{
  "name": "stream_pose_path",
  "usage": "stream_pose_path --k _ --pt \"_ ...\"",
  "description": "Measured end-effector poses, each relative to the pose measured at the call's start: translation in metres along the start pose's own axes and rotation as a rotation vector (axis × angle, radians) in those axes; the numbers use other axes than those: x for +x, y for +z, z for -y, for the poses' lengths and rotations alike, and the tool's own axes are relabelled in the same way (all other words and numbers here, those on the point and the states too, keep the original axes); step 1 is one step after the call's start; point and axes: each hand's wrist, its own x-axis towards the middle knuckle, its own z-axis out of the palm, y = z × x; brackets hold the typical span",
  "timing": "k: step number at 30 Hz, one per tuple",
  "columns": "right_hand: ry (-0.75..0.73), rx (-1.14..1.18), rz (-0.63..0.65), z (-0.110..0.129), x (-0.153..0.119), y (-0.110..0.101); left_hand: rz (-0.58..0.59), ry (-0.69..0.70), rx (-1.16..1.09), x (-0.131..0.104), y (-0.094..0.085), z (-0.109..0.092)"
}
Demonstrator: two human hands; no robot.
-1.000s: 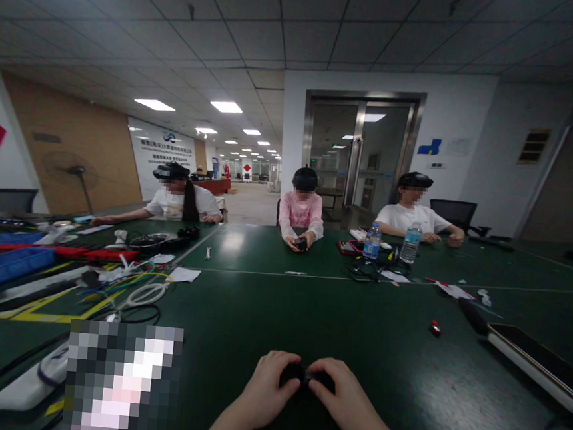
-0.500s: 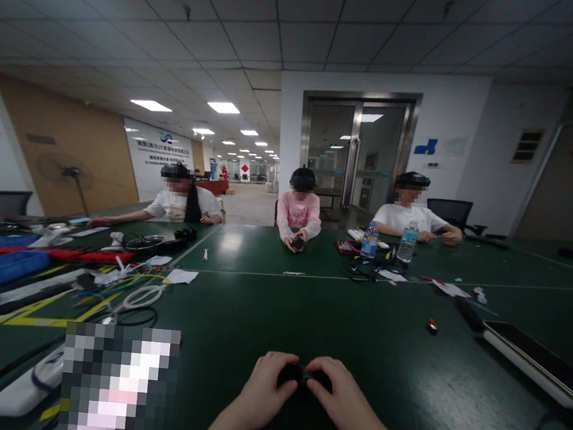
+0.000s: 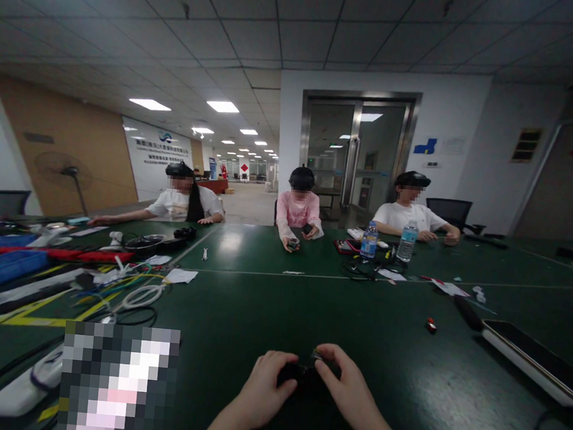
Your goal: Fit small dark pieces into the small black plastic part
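Observation:
My left hand (image 3: pixel 268 382) is closed around the left end of a small black object (image 3: pixel 304 375) at the near middle of the dark green table (image 3: pixel 237 318). Just above the object's right side, my right hand (image 3: pixel 344 384) pinches a small shiny piece (image 3: pixel 316 355) between thumb and fingertips. The piece is too small to name. Part of the black object is hidden by my left fingers, and its dark surface blends with the table.
At the left lie a white power strip (image 3: pixel 25 383), coiled cables (image 3: pixel 143 296) and a blue tray (image 3: pixel 3 272). A phone-like device (image 3: pixel 537 361) and a small red item (image 3: pixel 431 325) are at the right. Three people sit across the table, near two bottles (image 3: pixel 407 242).
My right hand has lifted off the black object, moving slightly up and right with a small piece in its fingers. Across the table, the middle person's hands have moved apart.

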Motion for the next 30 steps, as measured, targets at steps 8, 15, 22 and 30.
stream_pose_path --k 8,15,22,30 --pt "0.097 0.289 -0.159 -0.007 0.006 -0.009 0.016 -0.012 -0.024 -0.001 -0.001 0.003" --pt "0.259 0.637 -0.305 -0.002 0.005 -0.014 0.012 -0.016 -0.024 -0.001 -0.001 0.001" --pt "0.328 0.914 -0.368 -0.003 0.007 -0.017 0.015 -0.017 -0.029 -0.001 -0.001 0.001" --pt "0.391 1.058 -0.435 -0.001 0.008 -0.022 0.016 -0.013 -0.007 -0.001 -0.002 -0.001"
